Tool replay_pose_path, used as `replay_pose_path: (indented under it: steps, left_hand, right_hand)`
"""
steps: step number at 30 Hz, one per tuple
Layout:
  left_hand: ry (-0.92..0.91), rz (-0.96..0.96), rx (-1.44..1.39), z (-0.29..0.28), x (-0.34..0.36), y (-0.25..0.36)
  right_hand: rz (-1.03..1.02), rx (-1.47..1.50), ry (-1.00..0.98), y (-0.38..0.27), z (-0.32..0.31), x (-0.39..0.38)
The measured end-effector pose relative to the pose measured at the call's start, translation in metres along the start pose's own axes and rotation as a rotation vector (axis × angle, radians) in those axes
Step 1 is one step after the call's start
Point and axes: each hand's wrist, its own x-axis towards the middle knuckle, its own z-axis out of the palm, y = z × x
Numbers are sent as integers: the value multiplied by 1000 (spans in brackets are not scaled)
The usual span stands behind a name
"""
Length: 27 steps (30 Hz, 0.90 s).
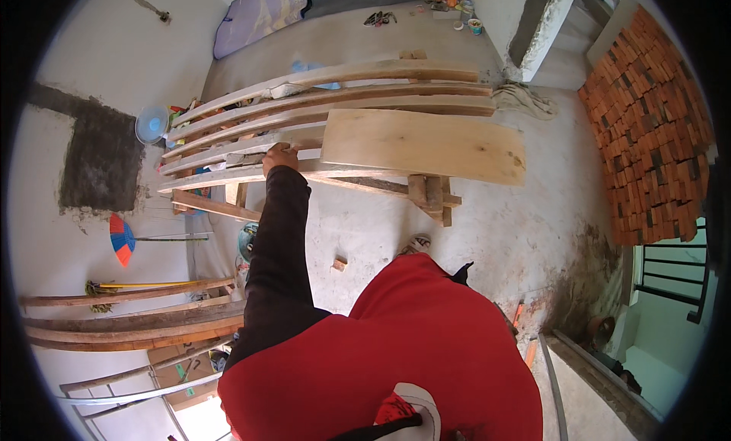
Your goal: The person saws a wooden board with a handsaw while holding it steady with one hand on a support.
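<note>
My left hand [280,159], at the end of a dark sleeve, reaches to the wooden beams. Its fingers are curled and closed. Whatever they grip, if anything, is hidden. Just left of the hand, a small greyish object [244,159] lies on the beams; its kind is unclear. A wide pale wooden board [422,145] rests across the right part of the beams, to the right of my hand and apart from it. Several long beams [350,98] lie side by side on a wooden trestle [430,193]. My right hand is out of view.
Stacked red bricks [647,129] stand at the right. A brick piece [339,264] lies on the concrete floor near my foot. More planks [137,323] are at the lower left, below a broom with a blue and orange head [120,239]. A cloth [525,100] lies beyond the beam ends.
</note>
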Motion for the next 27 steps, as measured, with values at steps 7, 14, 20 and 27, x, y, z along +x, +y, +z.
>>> replay_pose_path:
  steps: [7, 14, 20, 27]
  left_hand:
    - [54, 19, -90, 25, 12, -45]
    - [118, -377, -691, 90, -124, -87]
    - [-288, -1255, -1252, 147, -279, -217]
    - [185, -1286, -1578, 94, -225, -410]
  right_hand:
    - [18, -3, -50, -11, 3, 7]
    - [43, -49, -127, -15, -2, 17]
    - [60, -75, -182, -18, 0, 28]
    - [114, -85, -165, -15, 9, 17]
